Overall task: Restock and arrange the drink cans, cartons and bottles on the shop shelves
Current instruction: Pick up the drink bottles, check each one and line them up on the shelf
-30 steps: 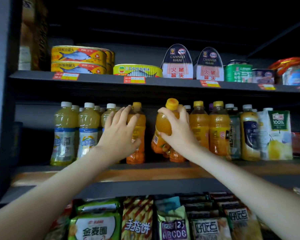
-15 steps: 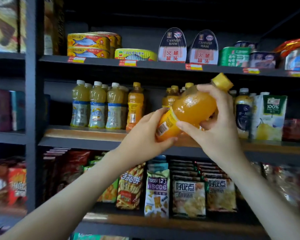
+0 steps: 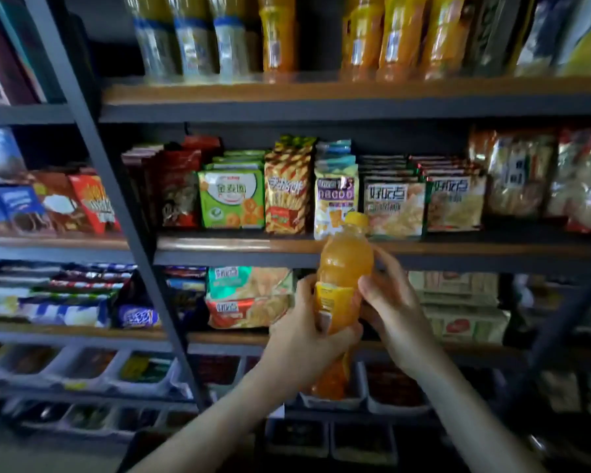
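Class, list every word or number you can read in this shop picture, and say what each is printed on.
"好吃点": two pale snack bags.
"123": purple-banded packet beside them.
Too blurred to read: the label on the held orange bottle, the drink bottles above, the green packet, the striped packet.

We saw the bottle (image 3: 347,264) was orange, its cap (image 3: 355,220) and label (image 3: 333,297) yellow. One snack bag (image 3: 231,199) was green and white, its neighbour (image 3: 287,189) striped red and yellow. The shelf edge (image 3: 321,112) was dark grey.
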Action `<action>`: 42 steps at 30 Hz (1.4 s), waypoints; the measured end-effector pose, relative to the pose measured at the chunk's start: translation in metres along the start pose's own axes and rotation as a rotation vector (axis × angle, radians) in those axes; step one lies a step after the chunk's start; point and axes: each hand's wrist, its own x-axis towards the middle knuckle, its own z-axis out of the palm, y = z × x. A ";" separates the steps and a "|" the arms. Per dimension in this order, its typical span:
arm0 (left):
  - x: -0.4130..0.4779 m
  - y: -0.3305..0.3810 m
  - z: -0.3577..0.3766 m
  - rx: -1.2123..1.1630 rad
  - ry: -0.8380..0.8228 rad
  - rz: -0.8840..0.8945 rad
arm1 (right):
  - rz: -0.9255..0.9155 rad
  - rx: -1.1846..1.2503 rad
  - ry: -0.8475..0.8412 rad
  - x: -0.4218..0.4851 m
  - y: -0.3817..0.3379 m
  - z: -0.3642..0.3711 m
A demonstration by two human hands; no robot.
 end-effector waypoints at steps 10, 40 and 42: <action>-0.048 -0.055 -0.012 0.362 0.155 -0.028 | 0.379 -0.042 -0.031 -0.041 0.073 0.021; -0.151 -0.141 -0.043 0.232 0.198 -0.404 | 0.779 0.137 -0.421 -0.078 0.173 0.089; -0.162 -0.154 -0.053 0.072 0.200 -0.466 | 0.852 0.151 -0.433 -0.077 0.189 0.097</action>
